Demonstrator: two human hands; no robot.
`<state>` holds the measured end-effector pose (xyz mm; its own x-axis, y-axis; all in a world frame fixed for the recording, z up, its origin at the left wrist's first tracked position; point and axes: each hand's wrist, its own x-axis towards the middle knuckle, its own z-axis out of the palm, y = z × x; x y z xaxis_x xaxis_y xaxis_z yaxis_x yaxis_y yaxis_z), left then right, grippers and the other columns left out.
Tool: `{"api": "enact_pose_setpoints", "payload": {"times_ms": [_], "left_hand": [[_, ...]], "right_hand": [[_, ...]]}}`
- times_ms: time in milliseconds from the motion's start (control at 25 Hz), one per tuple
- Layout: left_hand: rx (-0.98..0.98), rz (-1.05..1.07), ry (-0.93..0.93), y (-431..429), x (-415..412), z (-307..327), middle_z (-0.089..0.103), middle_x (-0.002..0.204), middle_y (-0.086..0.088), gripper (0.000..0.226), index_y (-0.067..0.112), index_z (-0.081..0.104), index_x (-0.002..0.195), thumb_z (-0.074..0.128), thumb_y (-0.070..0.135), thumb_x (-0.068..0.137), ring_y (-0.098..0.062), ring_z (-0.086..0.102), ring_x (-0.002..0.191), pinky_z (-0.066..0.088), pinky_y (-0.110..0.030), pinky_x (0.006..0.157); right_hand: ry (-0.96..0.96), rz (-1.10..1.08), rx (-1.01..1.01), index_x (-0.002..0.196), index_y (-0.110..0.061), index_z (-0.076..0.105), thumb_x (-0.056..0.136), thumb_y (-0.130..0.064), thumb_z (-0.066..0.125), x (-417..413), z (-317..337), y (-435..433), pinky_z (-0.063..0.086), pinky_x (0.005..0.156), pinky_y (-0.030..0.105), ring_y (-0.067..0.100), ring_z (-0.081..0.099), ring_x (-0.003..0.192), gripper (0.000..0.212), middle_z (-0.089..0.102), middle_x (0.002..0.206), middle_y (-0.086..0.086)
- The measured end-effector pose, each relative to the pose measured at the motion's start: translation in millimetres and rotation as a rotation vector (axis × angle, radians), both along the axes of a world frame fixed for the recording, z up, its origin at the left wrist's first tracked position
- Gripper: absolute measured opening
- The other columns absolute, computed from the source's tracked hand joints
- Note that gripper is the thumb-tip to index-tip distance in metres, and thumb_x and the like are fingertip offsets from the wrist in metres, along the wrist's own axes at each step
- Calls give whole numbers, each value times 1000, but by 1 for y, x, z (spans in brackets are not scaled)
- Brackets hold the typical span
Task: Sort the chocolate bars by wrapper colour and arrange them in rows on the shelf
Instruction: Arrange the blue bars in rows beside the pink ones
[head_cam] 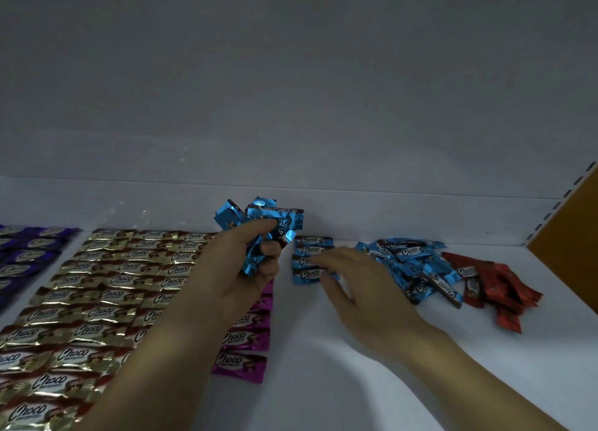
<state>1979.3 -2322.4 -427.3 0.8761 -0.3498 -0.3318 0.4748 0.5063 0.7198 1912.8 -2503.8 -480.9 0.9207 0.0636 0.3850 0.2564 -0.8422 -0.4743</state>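
My left hand (239, 268) grips a bunch of blue-wrapped chocolate bars (259, 218), held up above the white shelf (323, 349). My right hand (349, 278) lies with straight fingers on a short column of blue bars (309, 251) laid flat near the shelf's back. Whether it pinches the bar under its fingertips I cannot tell. To the right lies a loose pile of blue bars (411, 265), and beyond it a loose pile of red bars (498, 288). Gold bars (97, 288) fill several rows on the left. A magenta column (246, 343) runs beside them, partly hidden by my left forearm.
Purple bars (22, 252) lie in rows at the far left edge. An orange side panel (569, 236) with a slotted upright closes the shelf on the right. The white back wall (291, 106) rises behind the rows.
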Motion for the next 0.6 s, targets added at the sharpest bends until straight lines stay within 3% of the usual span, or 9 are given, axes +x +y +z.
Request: {"api": "enact_pose_setpoints", "payload": {"times_ms": [40,120,160,320,440,520,600], "left_hand": [[44,-10,-39,-2,-2,0,62,71,-4,13,6,64,106,61,7,93,-6,47,49,36,-17,38],[163,-47,-160,-8,-8,0,64,75,-6,11,6,66,104,61,7,95,-8,50,51,38,-20,41],[227,-74,-232,-11,-12,-1,67,78,-8,12,5,67,106,60,7,96,-10,52,53,40,-21,43],[406,-160,-396,-19,-24,-2,70,76,-7,14,9,70,108,61,12,97,-13,59,57,47,-27,51],[447,-168,-387,-16,-21,-2,70,71,-3,17,9,68,110,63,17,96,-13,61,58,49,-27,53],[458,-171,-396,-14,-19,-2,70,73,-4,19,8,68,111,63,18,96,-13,62,59,50,-27,54],[465,-193,-431,-13,-21,1,71,73,-1,20,9,69,110,62,20,96,-12,62,60,51,-27,56]], "right_hand": [[-19,-11,216,122,-32,65,102,-23,53,-1,10,2,46,84,14,0,60,105,25,68,109,-19],[-7,-2,638,112,-30,64,98,-20,61,-3,29,5,52,71,21,10,68,89,18,72,93,-11],[-3,2,737,110,-28,63,96,-18,65,-5,33,6,54,69,26,13,69,84,17,72,89,-7],[-23,-70,726,96,-21,68,89,-7,71,-5,33,3,56,68,38,11,66,71,16,70,77,-3],[-45,-116,785,88,-20,71,89,-4,71,-1,35,-10,56,68,32,8,65,72,17,71,78,-5],[-40,-109,821,93,-21,70,87,-9,75,-1,38,-14,55,71,26,8,67,78,13,72,83,-7],[22,-60,829,102,-22,68,82,-14,81,-3,40,-10,58,74,27,11,68,82,25,73,87,-6]]}}
